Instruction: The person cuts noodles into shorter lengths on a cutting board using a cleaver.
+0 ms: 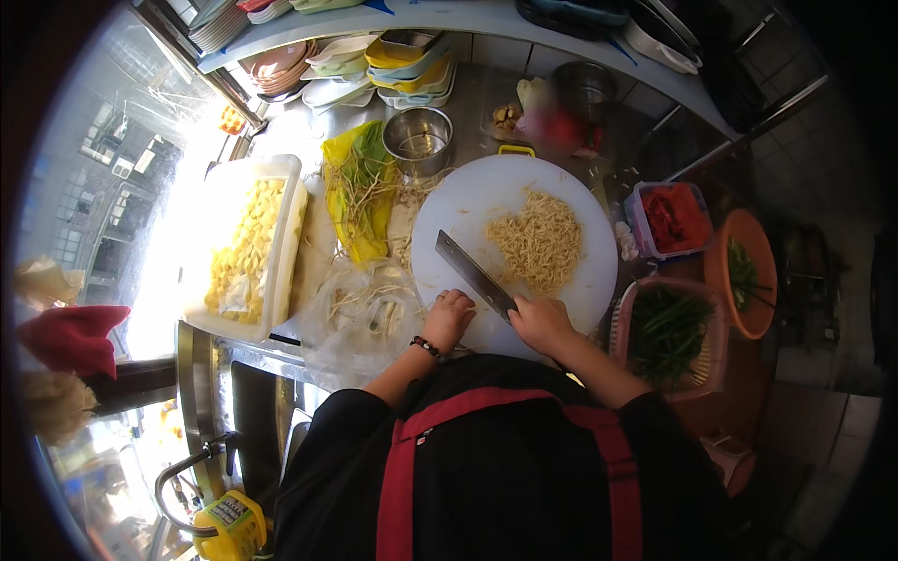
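Note:
My right hand (544, 324) grips a cleaver (473, 277) by its handle end. The blade reaches up and left over a round white cutting board (449, 203). Right of the blade lies a pile of chopped, pale root-like strands (540, 242). At the board's lower left edge rests my left hand (450, 319), its fingers bent; whether anything small is under them is hidden. Beside that hand, a clear plastic bag (351, 343) holds a few pale stringy roots. Farther up, a yellow plastic bag (368, 245) lies with long, thin tangled roots (358, 182) on it.
Left stands a white tub (284, 280) of yellow cubed pieces. A steel bowl (419, 137) sits behind the board. On the right are a container of red peppers (673, 219), a basket of green vegetables (666, 336) and an orange bowl (761, 280). A shelf (484, 24) spans the back.

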A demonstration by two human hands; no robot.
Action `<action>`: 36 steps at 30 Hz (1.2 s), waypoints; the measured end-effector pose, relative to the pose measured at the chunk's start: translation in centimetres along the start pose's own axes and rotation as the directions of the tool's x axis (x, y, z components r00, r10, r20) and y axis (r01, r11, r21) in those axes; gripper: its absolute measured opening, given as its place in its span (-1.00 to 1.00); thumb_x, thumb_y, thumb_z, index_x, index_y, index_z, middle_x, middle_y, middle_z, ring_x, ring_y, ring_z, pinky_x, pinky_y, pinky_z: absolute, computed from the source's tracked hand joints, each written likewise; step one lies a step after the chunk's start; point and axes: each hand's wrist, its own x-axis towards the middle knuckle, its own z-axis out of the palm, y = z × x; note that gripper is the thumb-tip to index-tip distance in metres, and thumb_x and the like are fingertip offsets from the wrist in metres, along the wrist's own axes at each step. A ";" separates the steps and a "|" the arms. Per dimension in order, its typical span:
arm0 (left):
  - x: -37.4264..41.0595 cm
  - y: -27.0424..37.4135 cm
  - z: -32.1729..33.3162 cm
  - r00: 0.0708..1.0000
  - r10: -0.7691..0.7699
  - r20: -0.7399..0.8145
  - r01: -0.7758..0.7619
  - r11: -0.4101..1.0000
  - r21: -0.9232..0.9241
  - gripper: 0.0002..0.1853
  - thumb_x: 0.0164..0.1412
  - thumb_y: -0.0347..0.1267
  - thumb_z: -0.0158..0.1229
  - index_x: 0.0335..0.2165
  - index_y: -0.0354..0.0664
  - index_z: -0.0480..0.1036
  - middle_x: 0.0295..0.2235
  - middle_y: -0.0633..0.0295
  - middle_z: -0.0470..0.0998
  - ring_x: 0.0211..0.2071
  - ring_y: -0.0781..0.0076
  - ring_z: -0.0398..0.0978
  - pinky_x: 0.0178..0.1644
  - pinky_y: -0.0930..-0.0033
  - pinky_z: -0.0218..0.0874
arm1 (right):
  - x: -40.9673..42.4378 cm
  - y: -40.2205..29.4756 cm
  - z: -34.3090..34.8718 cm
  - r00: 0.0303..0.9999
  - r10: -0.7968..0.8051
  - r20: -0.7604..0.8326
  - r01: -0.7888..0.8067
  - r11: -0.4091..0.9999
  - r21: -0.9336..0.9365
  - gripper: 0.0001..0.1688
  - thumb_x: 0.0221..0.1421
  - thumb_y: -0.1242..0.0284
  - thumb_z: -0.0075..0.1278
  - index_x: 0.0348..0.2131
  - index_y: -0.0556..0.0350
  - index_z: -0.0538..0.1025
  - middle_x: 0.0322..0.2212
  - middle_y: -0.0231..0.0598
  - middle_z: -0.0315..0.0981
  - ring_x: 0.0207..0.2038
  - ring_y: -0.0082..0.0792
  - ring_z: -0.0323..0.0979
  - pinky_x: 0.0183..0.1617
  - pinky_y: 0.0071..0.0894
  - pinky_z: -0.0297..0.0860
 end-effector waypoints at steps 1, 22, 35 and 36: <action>-0.2 -0.2 -0.1 1.000 -0.013 0.025 0.013 0.999 0.030 -0.90 -0.13 -0.48 0.11 -0.50 -0.17 0.42 -0.44 0.19 0.38 -0.34 0.16 0.33 -0.23 0.27 0.21 | -0.4 -0.3 -0.5 0.999 -0.020 0.046 0.021 1.000 -0.007 -0.72 0.02 0.30 -0.24 -0.38 0.13 0.37 -0.60 -0.01 0.42 -0.48 0.02 0.41 -0.39 0.01 0.28; -1.4 -1.0 0.0 0.991 -0.127 0.050 0.115 0.974 0.195 -0.93 -0.11 -0.44 0.11 -0.53 -0.17 0.40 -0.47 0.17 0.38 -0.32 0.17 0.34 -0.24 0.23 0.21 | -0.1 0.9 2.9 0.995 -0.033 -0.093 0.037 0.998 0.041 -0.68 0.01 0.23 -0.18 -0.40 0.12 0.38 -0.66 -0.02 0.39 -0.53 0.03 0.39 -0.44 -0.01 0.27; -2.2 -1.1 0.0 0.984 -0.148 0.102 0.103 0.930 0.354 -0.94 -0.10 -0.40 0.09 -0.55 -0.13 0.40 -0.52 0.18 0.40 -0.40 0.17 0.37 -0.33 0.22 0.24 | -2.3 1.1 1.4 0.961 -0.253 -0.112 0.266 0.957 0.118 -0.70 0.00 0.22 -0.15 -0.40 0.07 0.38 -0.70 -0.04 0.38 -0.58 0.02 0.37 -0.49 -0.02 0.27; -2.1 -1.1 0.2 0.993 -0.103 0.049 0.080 0.937 0.341 -0.94 -0.10 -0.39 0.09 -0.56 -0.13 0.39 -0.53 0.18 0.40 -0.42 0.17 0.38 -0.34 0.22 0.24 | -1.9 1.3 2.0 0.975 -0.208 -0.080 0.215 0.973 0.088 -0.70 0.00 0.22 -0.14 -0.40 0.07 0.38 -0.70 -0.04 0.38 -0.58 0.02 0.37 -0.49 -0.02 0.27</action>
